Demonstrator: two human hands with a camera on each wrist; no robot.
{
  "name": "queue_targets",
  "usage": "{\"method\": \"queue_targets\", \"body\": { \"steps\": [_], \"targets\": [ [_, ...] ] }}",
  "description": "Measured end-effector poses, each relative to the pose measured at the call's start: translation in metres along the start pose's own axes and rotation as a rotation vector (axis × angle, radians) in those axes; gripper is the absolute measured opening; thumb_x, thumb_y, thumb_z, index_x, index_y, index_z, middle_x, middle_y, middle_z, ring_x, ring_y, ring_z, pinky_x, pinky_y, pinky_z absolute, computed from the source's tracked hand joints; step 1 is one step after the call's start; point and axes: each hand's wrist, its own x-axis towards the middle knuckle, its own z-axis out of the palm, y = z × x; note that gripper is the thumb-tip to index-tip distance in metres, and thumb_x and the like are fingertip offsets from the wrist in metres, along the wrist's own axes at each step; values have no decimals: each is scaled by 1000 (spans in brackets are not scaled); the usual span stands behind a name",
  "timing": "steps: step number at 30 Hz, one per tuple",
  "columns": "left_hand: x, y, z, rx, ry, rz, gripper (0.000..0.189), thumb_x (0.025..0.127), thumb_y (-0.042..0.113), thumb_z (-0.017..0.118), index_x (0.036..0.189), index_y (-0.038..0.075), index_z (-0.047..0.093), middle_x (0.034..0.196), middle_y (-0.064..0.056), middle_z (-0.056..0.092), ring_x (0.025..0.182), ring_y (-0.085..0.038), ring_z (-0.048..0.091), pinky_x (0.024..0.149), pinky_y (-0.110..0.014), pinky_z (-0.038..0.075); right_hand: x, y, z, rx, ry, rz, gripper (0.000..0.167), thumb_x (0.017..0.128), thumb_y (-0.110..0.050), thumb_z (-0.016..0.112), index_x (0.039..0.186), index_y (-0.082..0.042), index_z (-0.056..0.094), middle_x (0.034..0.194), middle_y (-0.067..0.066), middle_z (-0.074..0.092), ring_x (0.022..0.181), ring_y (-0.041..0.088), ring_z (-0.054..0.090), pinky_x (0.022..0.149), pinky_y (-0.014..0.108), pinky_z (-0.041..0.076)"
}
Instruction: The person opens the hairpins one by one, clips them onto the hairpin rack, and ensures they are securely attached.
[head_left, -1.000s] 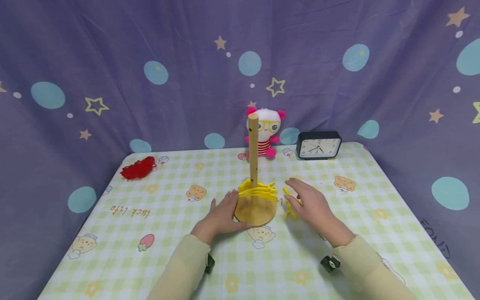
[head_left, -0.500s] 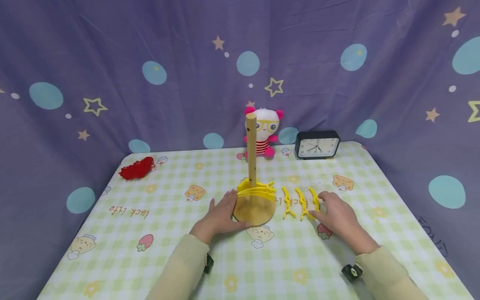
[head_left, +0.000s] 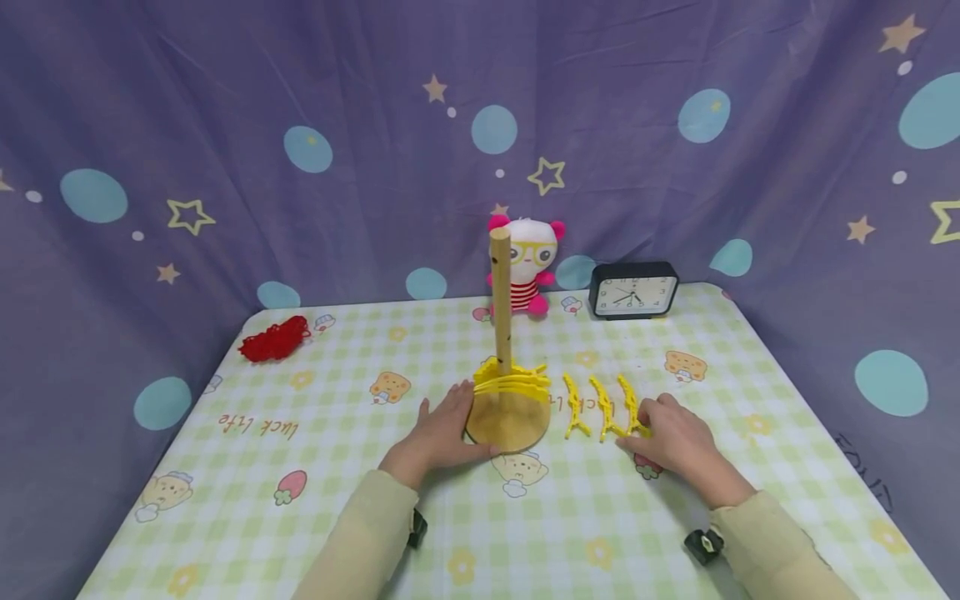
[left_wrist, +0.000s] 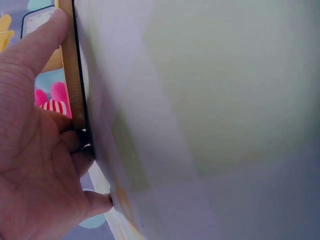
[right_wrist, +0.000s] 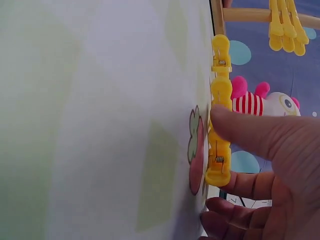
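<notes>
A wooden post (head_left: 501, 308) rises upright from a round wooden base (head_left: 510, 427), with several yellow plastic spring clips (head_left: 517, 385) clamped low on it. My left hand (head_left: 442, 429) holds the base's left rim, thumb at the front and fingers along the side; the left wrist view shows its fingertips on the base edge (left_wrist: 75, 75). Right of the base, three yellow clips lie in a row on the cloth. My right hand (head_left: 678, 433) pinches the near end of the rightmost clip (head_left: 628, 400) between thumb (right_wrist: 225, 125) and forefinger, its spring showing in the right wrist view.
Behind the post sits a plush panda (head_left: 531, 254) with pink ears, beside a black desk clock (head_left: 633, 290). A red net-like bundle (head_left: 276, 339) lies at the far left. The table wears a checked cloth (head_left: 352, 542); a purple curtain (head_left: 600, 50) hangs behind.
My right hand first moves right, uncovering the row of clips, then its fingers close on the near end of the rightmost one. The left hand stays at the base.
</notes>
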Motion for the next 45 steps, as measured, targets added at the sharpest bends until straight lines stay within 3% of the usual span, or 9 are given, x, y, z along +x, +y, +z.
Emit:
{"method": "queue_targets", "body": {
  "steps": [7,12,19,26,29,31,36,39,45],
  "targets": [
    [0,-1,2,2,2,-1,112,79,69,63,158,11,8,163,-4,9,149,-22,8,116,-59,0,-2,3,-5,24,-1,-7,40,79,-40,78,85,-8,56,81,6,46,65,21,42,56,32,33],
    [0,-1,1,7,4,-4,112,79,69,64,158,11,8,163,-4,9,149,-22,8,116,-59,0,-1,6,-12,61,16,2,39,82,-39,77,91,-6,59,86,6,56,70,21,48,59,35,39],
    [0,1,0,9,-3,-10,113,79,70,63,158,11,8,163,-3,9,149,-22,7,116,-58,0,-2,0,-24,139,170,-32,39,83,-30,76,111,-4,65,102,12,67,80,24,60,67,44,48],
    [-1,1,-1,11,-4,-8,112,79,69,64,158,11,8,163,-4,9,149,-22,8,116,-59,1,-4,-18,-29,251,333,-182,38,89,-18,72,124,-7,61,114,13,65,90,28,63,73,47,52],
    [-1,2,-1,10,-6,-9,112,80,69,64,158,11,9,163,-4,9,149,-22,7,116,-59,0,-4,-29,-31,263,392,-265,39,91,-13,69,128,-9,60,107,12,66,85,26,61,70,44,52],
    [-1,2,-1,10,-11,-12,112,80,69,63,158,12,8,163,-3,8,149,-21,6,116,-58,0,-4,-36,-32,257,432,-314,39,91,-9,68,129,-10,60,94,8,66,78,22,58,64,39,49],
    [0,2,0,12,-11,-6,111,80,70,62,158,13,7,163,-2,7,149,-21,6,116,-58,0,-3,-54,-34,261,488,-355,37,92,-3,66,128,-13,62,67,-4,50,63,13,43,54,29,38],
    [0,1,0,8,3,6,111,80,69,63,158,12,9,163,-3,9,149,-22,7,116,-59,0,1,-66,-32,280,492,-356,34,93,-4,64,125,-15,65,65,-4,49,60,12,39,53,28,36],
    [-1,-1,3,4,17,21,112,80,68,64,158,11,9,163,-4,10,149,-23,7,115,-60,1,15,-95,-22,300,512,-392,27,91,-4,66,116,-14,70,77,3,65,60,16,46,54,31,41]
  ]
}}
